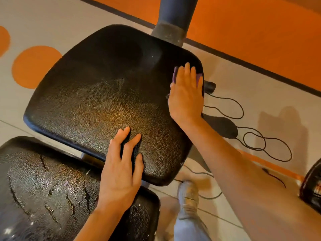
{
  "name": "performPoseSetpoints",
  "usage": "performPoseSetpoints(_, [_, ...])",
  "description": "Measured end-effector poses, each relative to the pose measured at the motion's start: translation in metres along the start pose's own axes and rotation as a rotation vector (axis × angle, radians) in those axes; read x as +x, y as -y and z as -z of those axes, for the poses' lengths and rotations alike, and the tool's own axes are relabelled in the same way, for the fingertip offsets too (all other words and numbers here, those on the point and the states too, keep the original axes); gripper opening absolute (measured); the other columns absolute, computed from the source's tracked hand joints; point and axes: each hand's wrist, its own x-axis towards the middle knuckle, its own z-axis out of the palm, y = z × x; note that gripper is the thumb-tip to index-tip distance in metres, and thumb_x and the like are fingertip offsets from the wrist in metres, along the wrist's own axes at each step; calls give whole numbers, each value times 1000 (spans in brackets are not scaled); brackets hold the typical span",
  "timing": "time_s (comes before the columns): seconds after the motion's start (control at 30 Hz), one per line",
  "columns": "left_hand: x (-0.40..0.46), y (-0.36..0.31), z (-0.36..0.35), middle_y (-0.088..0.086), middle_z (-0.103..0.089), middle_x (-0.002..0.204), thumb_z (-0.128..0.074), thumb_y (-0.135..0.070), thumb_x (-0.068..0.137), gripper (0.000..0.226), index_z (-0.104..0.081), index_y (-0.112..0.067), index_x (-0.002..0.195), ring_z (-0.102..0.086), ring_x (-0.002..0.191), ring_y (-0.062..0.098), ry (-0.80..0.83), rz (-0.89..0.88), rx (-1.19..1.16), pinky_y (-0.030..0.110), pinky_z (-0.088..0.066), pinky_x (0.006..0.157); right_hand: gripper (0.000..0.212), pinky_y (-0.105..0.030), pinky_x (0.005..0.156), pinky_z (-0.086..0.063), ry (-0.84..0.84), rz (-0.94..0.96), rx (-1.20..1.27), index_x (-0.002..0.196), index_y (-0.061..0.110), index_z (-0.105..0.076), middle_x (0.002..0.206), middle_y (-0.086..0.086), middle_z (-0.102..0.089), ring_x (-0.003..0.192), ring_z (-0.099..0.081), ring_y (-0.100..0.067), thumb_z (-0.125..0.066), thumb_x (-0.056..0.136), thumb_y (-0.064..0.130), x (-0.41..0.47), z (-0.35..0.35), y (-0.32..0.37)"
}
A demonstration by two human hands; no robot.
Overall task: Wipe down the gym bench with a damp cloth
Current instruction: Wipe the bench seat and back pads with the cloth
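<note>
The black textured bench seat pad fills the middle of the view. A second black pad, cracked and worn, lies at the lower left. My right hand lies flat with straight fingers at the seat pad's right edge, pressing a purple cloth whose edges show past the fingers. My left hand rests flat on the seat pad's near edge, fingers spread, holding nothing.
A dark upright post rises behind the seat. Black cables loop over the grey and orange floor at the right, beside a dark bench foot. My shoe stands below the seat. Another dark object sits at the right edge.
</note>
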Motion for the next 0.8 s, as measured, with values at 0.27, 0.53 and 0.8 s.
performPoseSetpoints(0.27, [1,-2,2,-1,-28,153,-39,-28,95,45,-49,-14,137,-19,148,12,-12,-27,31,24,-18,121,56,-44,121,-6,67,391,35,151,8,-19,159,-13,-15,148,-8,-27,-26,97,23,-92,3,-4])
performPoseSetpoints(0.53, [0,-4,3,4,-29,154,-38,-28,97,46,-46,-13,139,-22,148,18,-13,-21,75,22,-18,120,63,-46,120,-13,26,241,127,151,7,-20,159,-14,-15,148,-9,-28,-46,95,17,-127,8,16])
performPoseSetpoints(0.8, [0,-6,3,-3,-26,154,-36,-30,97,46,-47,-14,139,-22,148,15,-1,1,78,27,-21,119,60,-45,122,-2,77,133,89,152,7,-6,161,-15,-1,149,3,-28,-32,101,24,-9,8,-1])
